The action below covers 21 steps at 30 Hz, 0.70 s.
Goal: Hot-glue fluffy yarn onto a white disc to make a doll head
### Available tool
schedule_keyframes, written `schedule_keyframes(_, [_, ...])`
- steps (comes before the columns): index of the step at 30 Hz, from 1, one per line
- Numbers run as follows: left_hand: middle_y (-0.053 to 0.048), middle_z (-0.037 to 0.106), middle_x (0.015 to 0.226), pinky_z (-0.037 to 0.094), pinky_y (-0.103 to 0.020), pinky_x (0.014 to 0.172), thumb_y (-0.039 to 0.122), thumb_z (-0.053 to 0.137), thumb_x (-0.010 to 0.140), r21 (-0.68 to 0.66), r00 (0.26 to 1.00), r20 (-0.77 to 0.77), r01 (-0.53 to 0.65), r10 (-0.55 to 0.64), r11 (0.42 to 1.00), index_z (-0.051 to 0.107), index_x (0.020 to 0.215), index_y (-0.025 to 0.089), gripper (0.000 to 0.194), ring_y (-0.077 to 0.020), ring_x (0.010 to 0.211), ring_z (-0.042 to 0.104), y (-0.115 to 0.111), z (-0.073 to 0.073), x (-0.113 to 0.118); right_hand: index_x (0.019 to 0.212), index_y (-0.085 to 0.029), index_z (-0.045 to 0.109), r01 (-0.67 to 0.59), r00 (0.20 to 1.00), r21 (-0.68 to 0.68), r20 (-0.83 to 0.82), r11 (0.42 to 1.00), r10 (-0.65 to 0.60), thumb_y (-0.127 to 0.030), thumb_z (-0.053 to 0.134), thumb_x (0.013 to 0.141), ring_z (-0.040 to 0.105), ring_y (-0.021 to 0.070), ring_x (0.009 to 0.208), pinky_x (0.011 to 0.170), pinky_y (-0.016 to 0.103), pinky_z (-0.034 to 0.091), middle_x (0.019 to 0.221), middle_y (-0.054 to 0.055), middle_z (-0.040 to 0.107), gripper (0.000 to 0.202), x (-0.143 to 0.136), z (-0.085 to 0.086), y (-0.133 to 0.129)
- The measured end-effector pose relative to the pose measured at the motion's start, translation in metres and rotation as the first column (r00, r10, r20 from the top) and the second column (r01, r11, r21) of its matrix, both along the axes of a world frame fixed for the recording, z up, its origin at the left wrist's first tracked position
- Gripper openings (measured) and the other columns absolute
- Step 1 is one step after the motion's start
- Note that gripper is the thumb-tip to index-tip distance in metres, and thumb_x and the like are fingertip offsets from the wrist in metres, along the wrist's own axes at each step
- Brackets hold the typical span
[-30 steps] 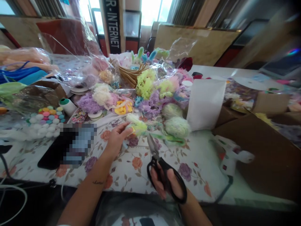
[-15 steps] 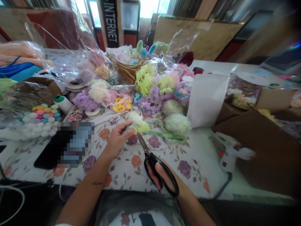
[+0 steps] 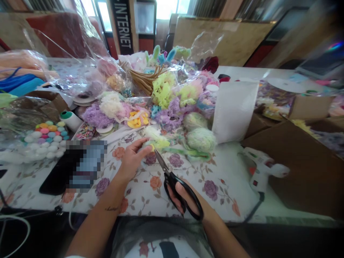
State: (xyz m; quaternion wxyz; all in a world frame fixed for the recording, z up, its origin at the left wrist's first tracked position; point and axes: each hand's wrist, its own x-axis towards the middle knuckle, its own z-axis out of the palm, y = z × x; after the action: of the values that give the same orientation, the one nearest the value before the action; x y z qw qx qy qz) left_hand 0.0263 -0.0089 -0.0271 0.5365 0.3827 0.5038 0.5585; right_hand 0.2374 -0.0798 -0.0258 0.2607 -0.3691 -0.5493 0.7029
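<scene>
Pinching soft, probably featherlight fluff [image 3: 161, 143] by its 9 o'clock edge, left hand [image 3: 132, 157] looks good; right hand [image 3: 183, 190] grips scissors [image 3: 167, 173].

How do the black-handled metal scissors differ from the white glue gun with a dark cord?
The black-handled metal scissors are in the right hand; the white glue gun rests beside the brown cardboard box. The scissors have pointed blades; the glue gun has a bulky body. Both are handheld tools.
</scene>
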Motion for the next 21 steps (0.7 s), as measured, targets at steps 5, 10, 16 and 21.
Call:
schedule_keyframes(5, [-0.006, 0.072, 0.107, 0.056, -0.029, 0.08, 0.039, 0.084, 0.065, -0.001, 1.0, 0.004, -0.004, 0.004, 1.0, 0.074, 0.106, 0.018, 0.047, -0.0183, 0.09, 0.067, -0.0009, 0.0032, 0.0024, 0.071, -0.018, 0.045, 0.007, 1.0, -0.009, 0.007, 1.0, -0.007, -0.075, 0.039, 0.086, 0.037, 0.0054, 0.036, 0.036, 0.018, 0.03, 0.051, -0.005, 0.041, 0.059, -0.0004, 0.0, -0.001])
schedule_keyframes(10, [-0.006, 0.072, 0.106, 0.058, -0.03, 0.076, 0.038, 0.084, 0.064, -0.013, 1.0, 0.025, -0.006, 0.006, 1.0, 0.073, 0.106, 0.017, 0.048, -0.0178, 0.084, 0.068, -0.0032, 0.0073, 0.0052, 0.072, -0.018, 0.046, 0.02, 1.0, -0.002, 0.01, 1.0, -0.02, -0.075, 0.04, 0.087, 0.038, 0.0051, 0.037, 0.037, 0.018, 0.03, 0.051, -0.005, 0.041, 0.059, -0.0016, -0.0001, -0.001])
schedule_keyframes(16, [-0.005, 0.072, 0.107, 0.056, -0.031, 0.079, 0.039, 0.082, 0.067, 0.01, 1.0, -0.011, 0.01, -0.01, 1.0, 0.072, 0.11, 0.018, 0.048, -0.018, 0.085, 0.068, -0.0033, 0.0024, 0.0037, 0.069, -0.018, 0.044, 0.02, 1.0, 0.038, 0.017, 0.999, -0.021, -0.073, 0.04, 0.088, 0.039, 0.0056, 0.037, 0.038, 0.019, 0.029, 0.05, -0.005, 0.041, 0.058, -0.0044, 0.0013, -0.0002])
schedule_keyframes(21, [-0.005, 0.072, 0.107, 0.054, -0.028, 0.082, 0.039, 0.081, 0.07, 0.037, 0.997, -0.074, 0.014, -0.011, 0.999, 0.073, 0.11, 0.021, 0.045, -0.0173, 0.089, 0.068, -0.0035, -0.0018, 0.0025, 0.067, -0.019, 0.043, 0.057, 0.997, 0.065, 0.05, 0.996, -0.06, -0.077, 0.042, 0.084, 0.04, 0.0058, 0.036, 0.038, 0.02, 0.029, 0.049, -0.005, 0.041, 0.06, -0.0084, 0.0047, -0.0023])
